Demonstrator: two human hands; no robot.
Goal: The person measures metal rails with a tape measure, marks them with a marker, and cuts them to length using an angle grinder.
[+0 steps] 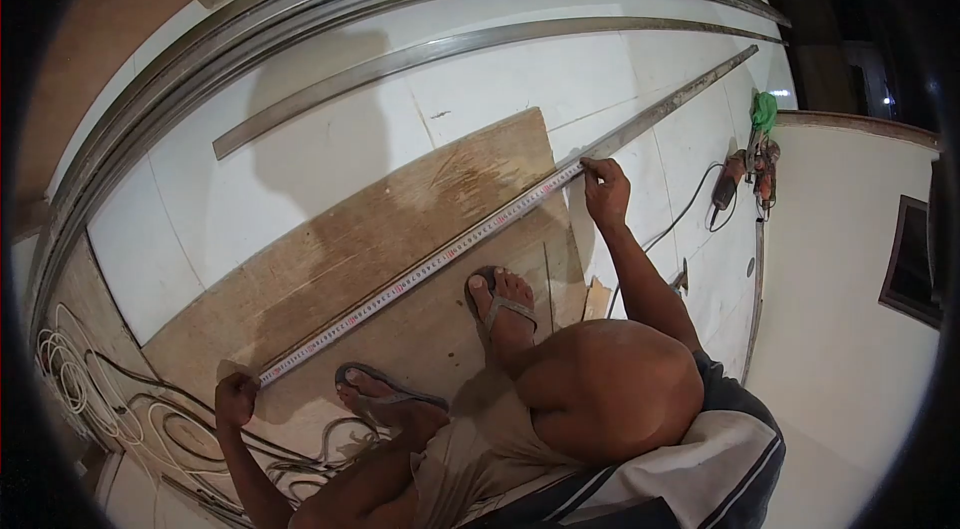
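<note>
From where I stand, the measuring tape (450, 254) runs in a straight line along a metal bar (670, 109), its printed side up, over a wooden board (400, 179) on the white floor (620, 79). The right hand (606, 197) has thumb and fingers closed on the tape at its far end, with more bar reaching out past it. The left hand (236, 399) has its fingers curled shut at the near end; whether anything else sits inside that grip, I can't tell.

What serves best here, I'd say, is light, even tension, with the tape flat and parallel to the bar's edge, since a twist or sag would spoil the reading. Fingertips belong beside the marks, not over them.

As for room, the right foot (512, 314) in its sandal is planted close to the tape, so that knee and foot want to stay put. Coiled cables (180, 429) crowd the left forearm and could snag it. Beyond the right hand, power tools (735, 179) lie near the wall (830, 229), their cord trailing back towards the right arm. A loose metal strip (430, 51) lies well apart, past the board.
</note>
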